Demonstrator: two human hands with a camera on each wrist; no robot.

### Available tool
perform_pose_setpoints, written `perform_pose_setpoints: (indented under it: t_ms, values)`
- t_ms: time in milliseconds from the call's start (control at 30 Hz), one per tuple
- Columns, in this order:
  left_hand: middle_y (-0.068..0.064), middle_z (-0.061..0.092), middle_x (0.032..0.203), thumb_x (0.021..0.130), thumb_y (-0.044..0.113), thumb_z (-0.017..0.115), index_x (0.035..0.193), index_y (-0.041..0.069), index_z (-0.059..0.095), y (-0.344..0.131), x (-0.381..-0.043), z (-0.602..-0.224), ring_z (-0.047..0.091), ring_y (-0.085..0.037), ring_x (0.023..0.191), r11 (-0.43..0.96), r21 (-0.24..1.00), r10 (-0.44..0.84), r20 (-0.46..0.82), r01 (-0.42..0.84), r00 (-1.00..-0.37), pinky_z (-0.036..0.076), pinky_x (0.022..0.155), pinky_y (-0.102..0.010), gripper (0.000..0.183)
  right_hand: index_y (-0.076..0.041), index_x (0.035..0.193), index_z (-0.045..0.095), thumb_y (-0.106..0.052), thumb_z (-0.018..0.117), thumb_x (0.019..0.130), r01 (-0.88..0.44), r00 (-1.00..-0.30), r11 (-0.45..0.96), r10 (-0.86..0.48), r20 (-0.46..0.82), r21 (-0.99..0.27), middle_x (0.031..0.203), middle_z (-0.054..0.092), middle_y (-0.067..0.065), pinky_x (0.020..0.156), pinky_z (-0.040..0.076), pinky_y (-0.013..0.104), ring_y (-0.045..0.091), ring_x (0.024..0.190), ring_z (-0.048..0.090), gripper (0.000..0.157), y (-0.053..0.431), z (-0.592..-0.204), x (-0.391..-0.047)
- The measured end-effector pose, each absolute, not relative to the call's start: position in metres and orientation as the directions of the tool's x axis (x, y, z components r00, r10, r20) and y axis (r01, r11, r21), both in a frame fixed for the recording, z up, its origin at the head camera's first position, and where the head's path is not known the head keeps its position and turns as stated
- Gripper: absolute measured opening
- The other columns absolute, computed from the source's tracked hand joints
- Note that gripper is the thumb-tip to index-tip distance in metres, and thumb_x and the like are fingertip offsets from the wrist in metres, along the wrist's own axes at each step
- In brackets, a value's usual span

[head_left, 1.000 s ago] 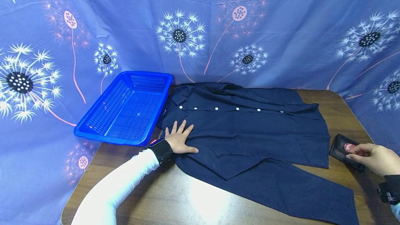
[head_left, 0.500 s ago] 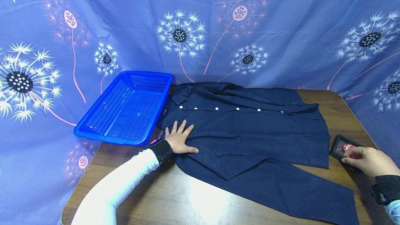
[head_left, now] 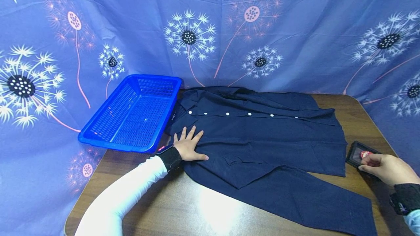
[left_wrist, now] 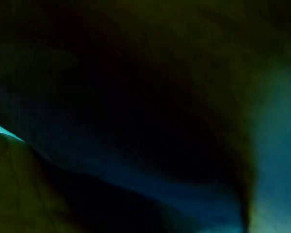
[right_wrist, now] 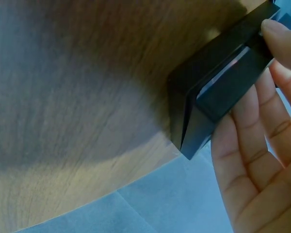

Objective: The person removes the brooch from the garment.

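A dark navy shirt (head_left: 279,134) with white buttons lies spread on the table, its collar toward the basket. My left hand (head_left: 188,148) rests on the shirt near the collar, palm down with fingers spread. Right of the shirt's hem is a small black box (head_left: 355,154) with a see-through top and a red round patch (head_left: 365,154). My right hand (head_left: 388,168) holds this box by its near side. In the right wrist view, the thumb lies on the black box (right_wrist: 237,82), whose two layers stand slightly apart. The left wrist view is too dark to make out.
A blue plastic basket (head_left: 115,145) stands at the left, beside the collar. Behind the wooden table (head_left: 147,196) hangs a blue curtain (head_left: 216,65) with a dandelion print. A shirt sleeve (head_left: 328,203) stretches toward the front right.
My right hand has shifted slightly left over the black box, then stayed there. The left hand and the shirt have not moved.
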State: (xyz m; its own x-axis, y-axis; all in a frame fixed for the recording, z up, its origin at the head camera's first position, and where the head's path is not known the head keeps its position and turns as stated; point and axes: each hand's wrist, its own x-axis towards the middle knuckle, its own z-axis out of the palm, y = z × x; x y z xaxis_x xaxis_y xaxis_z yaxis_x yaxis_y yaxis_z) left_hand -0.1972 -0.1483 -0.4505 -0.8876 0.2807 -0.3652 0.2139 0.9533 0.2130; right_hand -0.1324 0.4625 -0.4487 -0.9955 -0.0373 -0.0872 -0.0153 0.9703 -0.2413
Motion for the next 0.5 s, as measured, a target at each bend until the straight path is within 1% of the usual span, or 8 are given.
perform_pose_setpoints:
  t_ms: [100,167,267,333,433,500]
  values:
    - [-0.012,0.004,0.166,0.077,0.072,0.063,0.157,0.025,0.02,-0.148,-0.197,-0.451,-0.004,-0.047,0.15,0.953,0.213,0.28,-0.363,0.214,-0.889,0.004,0.113,-0.074,0.103,0.005,0.085,0.066,-0.012,0.073,0.083,-0.004,-0.995,0.969,-0.029,-0.097,-0.246,0.068,0.064,0.004,0.053,0.037,0.03,0.013,0.06,0.049,0.019,0.462,-0.449,-0.132]
    - [-0.012,0.004,0.166,0.076,0.072,0.064,0.157,0.025,0.02,-0.148,-0.197,-0.451,-0.003,-0.047,0.15,0.952,0.216,0.282,-0.361,0.214,-0.889,0.005,0.113,-0.074,0.103,0.01,0.09,0.065,-0.015,0.073,0.084,0.012,-0.995,0.969,-0.014,-0.101,-0.245,0.068,0.064,0.007,0.052,0.038,0.03,0.013,0.059,0.05,0.027,0.462,-0.448,-0.132]
    - [-0.012,0.005,0.166,0.076,0.071,0.064,0.157,0.025,0.021,-0.148,-0.198,-0.452,-0.003,-0.047,0.15,0.952,0.22,0.283,-0.36,0.214,-0.889,0.005,0.113,-0.074,0.103,0.015,0.098,0.064,-0.025,0.072,0.088,0.031,-0.996,0.971,0.011,-0.083,-0.239,0.069,0.065,0.012,0.05,0.039,0.032,0.014,0.057,0.051,0.042,0.461,-0.449,-0.132]
    - [-0.012,0.005,0.166,0.076,0.071,0.064,0.157,0.025,0.021,-0.148,-0.199,-0.451,-0.003,-0.047,0.15,0.952,0.22,0.282,-0.363,0.212,-0.888,0.004,0.113,-0.073,0.103,0.016,0.101,0.062,-0.032,0.068,0.09,0.045,-0.997,0.97,0.03,-0.065,-0.24,0.073,0.066,0.019,0.05,0.041,0.034,0.016,0.057,0.053,0.05,0.459,-0.448,-0.132]
    - [-0.012,0.005,0.166,0.077,0.071,0.064,0.157,0.025,0.021,-0.149,-0.2,-0.45,-0.003,-0.047,0.15,0.954,0.216,0.279,-0.368,0.21,-0.887,0.004,0.114,-0.072,0.102,0.016,0.102,0.062,-0.036,0.062,0.095,0.054,-0.998,0.965,0.046,-0.037,-0.255,0.078,0.066,0.025,0.05,0.042,0.037,0.02,0.057,0.055,0.052,0.455,-0.447,-0.133]
    - [-0.012,0.006,0.166,0.078,0.071,0.063,0.157,0.025,0.022,-0.149,-0.201,-0.449,-0.002,-0.048,0.15,0.953,0.219,0.277,-0.367,0.207,-0.888,0.004,0.114,-0.072,0.1,0.015,0.101,0.063,-0.03,0.059,0.097,0.057,-0.998,0.962,0.06,0.003,-0.268,0.08,0.066,0.027,0.05,0.042,0.038,0.022,0.057,0.055,0.046,0.45,-0.445,-0.135]
